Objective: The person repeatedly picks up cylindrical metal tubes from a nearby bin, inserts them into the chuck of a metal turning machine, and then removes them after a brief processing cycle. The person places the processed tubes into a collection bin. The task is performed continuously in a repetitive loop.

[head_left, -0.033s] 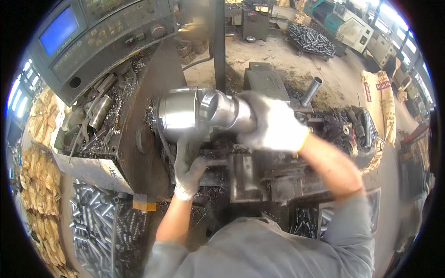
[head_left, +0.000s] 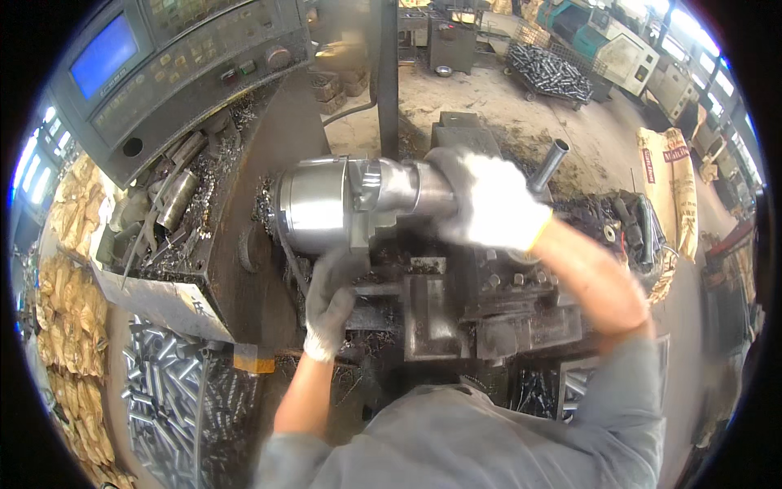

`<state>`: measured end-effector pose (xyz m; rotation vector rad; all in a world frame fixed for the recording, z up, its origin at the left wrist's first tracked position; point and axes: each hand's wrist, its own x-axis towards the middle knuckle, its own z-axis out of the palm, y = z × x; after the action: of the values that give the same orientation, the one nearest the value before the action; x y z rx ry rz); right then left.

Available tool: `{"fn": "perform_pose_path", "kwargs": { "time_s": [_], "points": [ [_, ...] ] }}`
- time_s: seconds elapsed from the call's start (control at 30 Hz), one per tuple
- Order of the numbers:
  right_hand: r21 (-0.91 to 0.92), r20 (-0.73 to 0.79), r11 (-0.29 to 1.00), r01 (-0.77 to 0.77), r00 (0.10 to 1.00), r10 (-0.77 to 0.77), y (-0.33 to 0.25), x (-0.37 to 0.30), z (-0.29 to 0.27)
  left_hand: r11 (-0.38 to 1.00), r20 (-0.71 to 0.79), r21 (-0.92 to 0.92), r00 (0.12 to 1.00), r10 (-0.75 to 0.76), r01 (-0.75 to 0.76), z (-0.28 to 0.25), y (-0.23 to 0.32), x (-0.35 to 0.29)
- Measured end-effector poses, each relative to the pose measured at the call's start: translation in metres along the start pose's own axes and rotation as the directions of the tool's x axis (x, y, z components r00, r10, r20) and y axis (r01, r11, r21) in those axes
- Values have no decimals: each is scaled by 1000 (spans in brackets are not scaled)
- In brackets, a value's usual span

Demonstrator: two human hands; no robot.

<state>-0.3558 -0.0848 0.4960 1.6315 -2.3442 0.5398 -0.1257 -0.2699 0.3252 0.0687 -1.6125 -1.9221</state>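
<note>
A shiny steel chuck (head_left: 316, 204) sits on the lathe's spindle side, left of centre. At its jaws is the left end of a bright metal cylinder (head_left: 397, 187), lying roughly level; whether it is seated between the jaws I cannot tell. My right hand (head_left: 498, 204), in a white glove with a dark palm, wraps round the cylinder's right end, its fingers partly blurred. Just under the chuck is my left hand (head_left: 330, 301), gloved, with darkened fingers extended upward and the thumb apart. It holds nothing visible, and its fingertips are near the chuck's lower edge.
A control panel (head_left: 187, 81) with a blue screen overhangs the left. Metal chips lie about the machine bed. An upright tube (head_left: 548, 165) stands right of my right hand. Many cut tubes (head_left: 163, 391) lie at lower left; a loaded cart (head_left: 550, 72) stands far off. Sacks (head_left: 664, 183) stand at right.
The cylinder has turned from tilted, its end facing me, to in line with the chuck. My right hand shifted slightly right. My left hand dropped a little away from the chuck.
</note>
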Motion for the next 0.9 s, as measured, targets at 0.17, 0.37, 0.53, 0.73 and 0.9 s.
{"fn": "perform_pose_path", "kwargs": {
  "time_s": [0.17,0.37,0.53,0.73,0.9],
  "points": [
    [-481,456,829,285,889,-41,104,47,43,884,-319,-1,838,-443,467,-56,-64,-132],
    [-129,726,985,-114,666,172,126,52,111,849,-777,-277,415,-474,450,-139,-91,-276],
    [126,748,970,-210,662,46,155,49,123,943,-920,-275,235,-314,186,-206,-87,-266],
    [-89,809,987,-132,568,149,173,46,144,843,-772,-511,341,-537,168,-215,-40,-243],
    [206,689,952,-226,724,23,137,70,155,942,-892,-111,386,-235,318,-231,-50,-249]
  ]
}}
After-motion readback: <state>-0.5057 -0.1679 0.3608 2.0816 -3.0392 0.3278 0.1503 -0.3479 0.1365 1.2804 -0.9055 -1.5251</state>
